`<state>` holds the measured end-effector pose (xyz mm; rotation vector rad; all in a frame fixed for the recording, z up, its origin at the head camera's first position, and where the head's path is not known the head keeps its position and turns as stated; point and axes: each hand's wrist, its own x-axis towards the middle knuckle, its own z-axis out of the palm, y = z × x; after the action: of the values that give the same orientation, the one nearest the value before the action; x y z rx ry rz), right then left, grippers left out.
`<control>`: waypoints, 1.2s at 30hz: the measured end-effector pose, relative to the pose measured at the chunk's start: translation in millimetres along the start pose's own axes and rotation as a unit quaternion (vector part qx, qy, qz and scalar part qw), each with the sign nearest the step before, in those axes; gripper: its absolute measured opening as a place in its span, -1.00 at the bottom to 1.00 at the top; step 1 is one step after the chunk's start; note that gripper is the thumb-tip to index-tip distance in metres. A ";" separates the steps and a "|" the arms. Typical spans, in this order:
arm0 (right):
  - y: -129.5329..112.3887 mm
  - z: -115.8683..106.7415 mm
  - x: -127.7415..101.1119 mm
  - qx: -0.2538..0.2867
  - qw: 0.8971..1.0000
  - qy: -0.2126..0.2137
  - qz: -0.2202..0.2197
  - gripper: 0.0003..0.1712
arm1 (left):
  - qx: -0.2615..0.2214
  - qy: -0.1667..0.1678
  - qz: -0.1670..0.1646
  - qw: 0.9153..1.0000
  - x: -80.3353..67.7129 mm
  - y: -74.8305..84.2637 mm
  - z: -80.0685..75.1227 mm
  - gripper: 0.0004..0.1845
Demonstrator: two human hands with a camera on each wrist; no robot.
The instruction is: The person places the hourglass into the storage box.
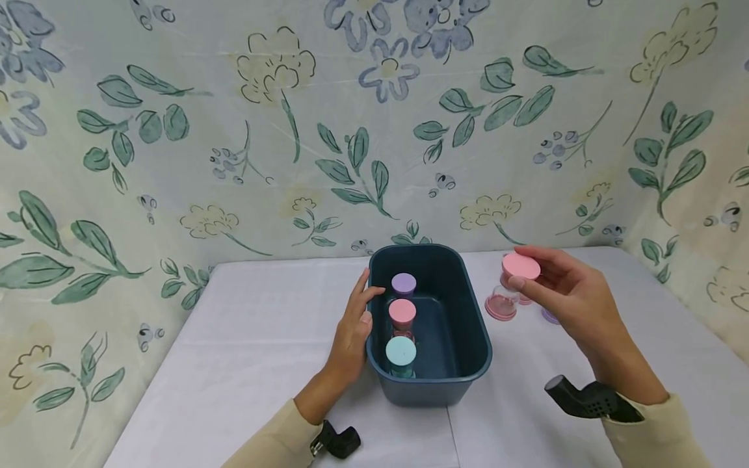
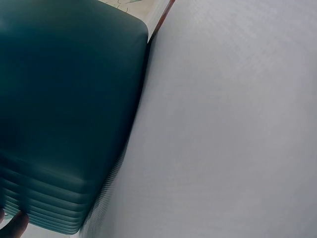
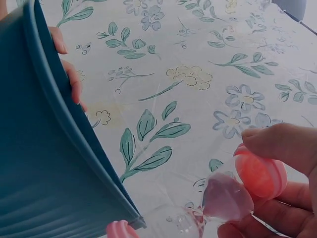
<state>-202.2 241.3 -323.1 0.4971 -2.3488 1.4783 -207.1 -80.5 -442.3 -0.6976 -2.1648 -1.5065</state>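
Observation:
My right hand (image 1: 576, 296) pinches a pink sand timer (image 3: 229, 196) by its top cap, between thumb and fingers. The timer has clear bulbs and a pink cap at each end, and leans a little just right of a dark teal plastic bin (image 1: 430, 390). My left hand (image 1: 350, 335) grips the bin's left rim, its fingers hooked over the edge. Along the inside left wall stand a purple-capped timer (image 1: 404, 283), a pink-capped timer (image 1: 402, 313) and a teal-capped timer (image 1: 400, 351). The left wrist view shows mostly the bin's outer wall (image 2: 69, 99).
Behind and under my right hand, partly hidden, are a purple cap (image 1: 550, 316) and another pink piece (image 1: 525, 299). A white cloth (image 1: 263, 338) covers the table. A flowered curtain (image 1: 374, 130) hangs behind it.

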 end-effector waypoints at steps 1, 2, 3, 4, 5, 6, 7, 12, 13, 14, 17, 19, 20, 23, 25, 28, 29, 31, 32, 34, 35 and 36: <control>-1.2 -0.3 -0.2 0.006 1.000 0.000 -0.002 -0.43 | 0.000 0.000 0.000 1.000 -0.1 0.0 -0.2 -0.51; -2.4 -0.4 -0.4 0.013 1.000 0.001 -0.004 -0.43 | 0.000 0.001 0.000 1.000 -0.1 -0.2 -0.3 -0.52; -3.4 -0.5 -0.6 0.019 1.000 0.002 -0.008 -0.43 | 0.000 0.001 0.000 1.000 -0.2 -0.5 -0.4 -0.52; -4.8 -0.7 -0.7 0.027 1.000 0.004 -0.012 -0.43 | -0.001 0.001 0.001 1.000 -0.2 -0.8 -0.4 -0.53; -6.2 -0.8 -1.2 0.033 0.999 0.006 -0.015 -0.43 | -0.002 0.001 0.001 1.000 -0.2 -1.0 -0.5 -0.53; -7.6 -0.9 -1.7 0.041 0.999 0.008 -0.018 -0.43 | -0.002 0.001 0.002 1.000 -0.2 -1.2 -0.6 -0.53; -9.3 -1.0 -2.3 0.045 0.999 0.010 -0.020 -0.43 | -0.003 0.001 0.002 1.000 -0.1 -1.3 -0.6 -0.53; -19.2 -0.8 -6.9 0.056 0.998 0.023 -0.017 -0.42 | -0.007 0.000 0.008 1.000 0.3 -1.1 -0.4 -0.51; -21.2 -0.5 -8.1 0.056 0.998 0.024 -0.016 -0.42 | -0.007 0.000 0.009 1.000 0.3 -1.1 -0.4 -0.49; -23.2 -0.1 -9.2 0.062 0.998 0.025 -0.015 -0.42 | -0.006 0.000 0.009 1.000 0.3 -1.1 -0.2 -0.49; -28.8 1.0 -12.5 0.080 0.996 0.025 -0.023 -0.41 | -0.005 0.001 0.008 1.000 -0.2 -1.5 0.1 -0.49; -31.7 1.7 -14.8 0.101 0.994 0.023 -0.031 -0.40 | -0.005 0.000 0.007 1.000 -1.1 -1.7 0.3 -0.50; -33.1 2.0 -15.9 0.111 0.993 0.021 -0.036 -0.40 | -0.005 0.000 0.006 1.000 -1.4 -1.8 0.4 -0.50; -37.1 2.7 -19.4 0.142 0.989 0.009 -0.051 -0.39 | -0.006 0.000 0.003 1.000 -2.5 -1.8 0.5 -0.51; -39.3 3.3 -21.8 0.151 0.987 0.001 -0.060 -0.38 | -0.006 0.001 0.002 1.000 -3.0 -1.8 0.7 -0.53; -41.6 4.5 -25.0 0.162 0.984 -0.011 -0.070 -0.37 | -0.005 0.001 0.002 1.000 -3.8 -1.4 1.0 -0.53; -41.9 5.4 -26.0 0.162 0.984 -0.013 -0.072 -0.37 | -0.004 0.000 0.002 1.000 -4.1 -1.5 1.2 -0.53; -42.2 7.3 -27.6 0.170 0.982 -0.021 -0.079 -0.36 | -0.002 0.000 0.002 1.000 -4.6 -1.3 1.5 -0.52; -42.2 8.6 -28.3 0.171 0.981 -0.025 -0.083 -0.36 | -0.001 0.000 0.002 1.000 -4.9 -1.1 1.7 -0.52; -41.9 11.5 -29.0 0.181 0.978 -0.034 -0.097 -0.36 | -0.001 0.000 0.004 1.000 -5.3 -1.6 2.1 -0.53; -41.6 13.0 -29.3 0.186 0.976 -0.039 -0.103 -0.36 | -0.001 0.000 0.005 1.000 -5.7 -1.8 2.3 -0.53; -41.5 14.4 -29.6 0.190 0.975 -0.043 -0.109 -0.36 | -0.001 -0.001 0.006 1.000 -5.8 -1.9 2.4 -0.53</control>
<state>-158.4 215.1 -309.2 0.8996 -1.9914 1.8328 -203.8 -79.7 -448.0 -0.7108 -2.1566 -1.5031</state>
